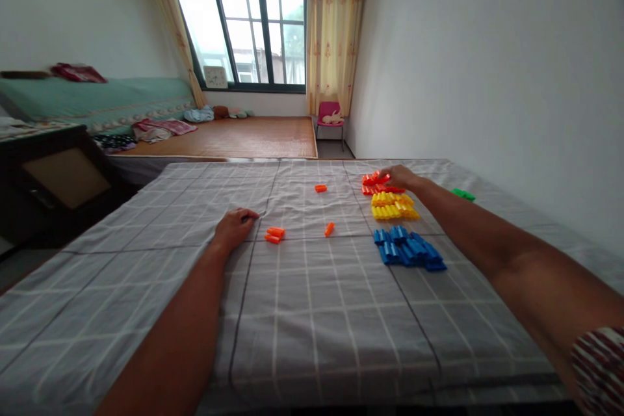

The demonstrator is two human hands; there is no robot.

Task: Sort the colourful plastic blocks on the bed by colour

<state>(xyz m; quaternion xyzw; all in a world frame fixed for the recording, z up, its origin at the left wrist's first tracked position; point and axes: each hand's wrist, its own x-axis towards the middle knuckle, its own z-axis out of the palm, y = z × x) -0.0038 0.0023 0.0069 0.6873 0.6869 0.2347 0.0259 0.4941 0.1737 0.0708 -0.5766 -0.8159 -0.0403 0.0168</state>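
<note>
My left hand (236, 227) rests on the grey checked cloth, fingers curled together, nothing visible in them. Just right of it lie several orange pieces (275, 233). Another orange piece (329, 229) lies nearer the middle, with more orange (320, 188) farther back. My right hand (397, 177) reaches to the pile of red-orange pieces (373, 179) at the back right; its fingertips touch the pile, and whether they grip a piece is too small to tell. In front of that pile are yellow pieces (394, 205), then blue pieces (409, 249), grouped in rows.
Green pieces (463, 194) lie beyond my right forearm, near the white wall (487, 65). Behind the cloth-covered surface (302, 338) are a low wooden bed (253, 136) and a pink chair (330, 110). A dark cabinet (29, 175) stands at left.
</note>
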